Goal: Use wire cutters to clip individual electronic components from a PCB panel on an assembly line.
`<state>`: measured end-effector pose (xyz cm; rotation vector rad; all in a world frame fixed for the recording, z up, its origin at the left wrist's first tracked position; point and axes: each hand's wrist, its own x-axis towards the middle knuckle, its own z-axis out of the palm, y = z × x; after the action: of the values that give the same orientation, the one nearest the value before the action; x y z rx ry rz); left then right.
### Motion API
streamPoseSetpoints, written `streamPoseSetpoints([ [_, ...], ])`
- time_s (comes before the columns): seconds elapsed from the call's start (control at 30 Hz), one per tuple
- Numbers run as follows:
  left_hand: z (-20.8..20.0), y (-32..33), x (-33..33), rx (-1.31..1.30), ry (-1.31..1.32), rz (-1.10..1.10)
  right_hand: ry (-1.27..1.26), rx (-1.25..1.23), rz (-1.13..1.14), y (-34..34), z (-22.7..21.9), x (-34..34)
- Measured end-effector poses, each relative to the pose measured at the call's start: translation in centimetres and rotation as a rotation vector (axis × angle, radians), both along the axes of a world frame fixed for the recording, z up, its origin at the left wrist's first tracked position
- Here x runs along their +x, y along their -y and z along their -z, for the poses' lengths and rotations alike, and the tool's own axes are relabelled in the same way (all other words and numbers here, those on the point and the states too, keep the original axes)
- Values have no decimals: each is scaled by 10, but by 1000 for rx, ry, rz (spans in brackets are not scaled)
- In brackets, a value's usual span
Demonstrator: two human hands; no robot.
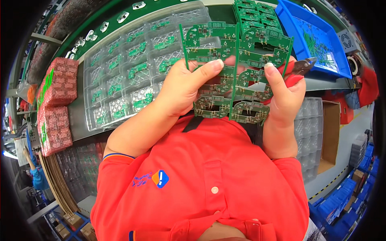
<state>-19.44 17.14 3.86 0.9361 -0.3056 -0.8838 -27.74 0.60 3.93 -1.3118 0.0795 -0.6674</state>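
A green circuit board panel (234, 76), made of several joined boards with small displays and cut-out gaps, is held up in front of my chest. My left hand (179, 88) is closed on its left side, thumb across the face and fingers behind. On the right side, my right hand (286, 96) pinches the panel with its thumb on the front. Red-handled cutters (296, 74) also rest in my right hand, jaws pointing right, away from the panel. Fingers behind the panel are mostly hidden. Beyond it lies a stack of similar green panels (259, 16).
A clear compartment tray (89, 125) with small green boards lies left. A blue bin (295, 34) holding green strips stands far right. Pink wrapped bundles (60, 82) sit at left. Clear trays (309, 136) and a cardboard box (331, 136) are at right. White parts (122, 17) line the back.
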Motion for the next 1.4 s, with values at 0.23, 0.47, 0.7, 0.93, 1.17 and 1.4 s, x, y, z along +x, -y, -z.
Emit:
streamPoseSetpoints([
  [0.23,3,12,-13,21,215,-180,0,-238,200,-9,0,-12],
  [0.47,0,7,-3,18,-139,47,-157,323,-268,22,8,6],
  [0.7,13,1,5,-90,-85,26,-141,573,-575,37,31,6],
  [0.93,22,5,0,-388,-273,236,-2,1014,-777,18,52,12],
  [1.17,15,-3,12,-43,-184,-144,-20,880,-665,87,70,16],
  [1.4,9,-28,24,-24,71,-100,-224,593,-247,94,22,-27],
])
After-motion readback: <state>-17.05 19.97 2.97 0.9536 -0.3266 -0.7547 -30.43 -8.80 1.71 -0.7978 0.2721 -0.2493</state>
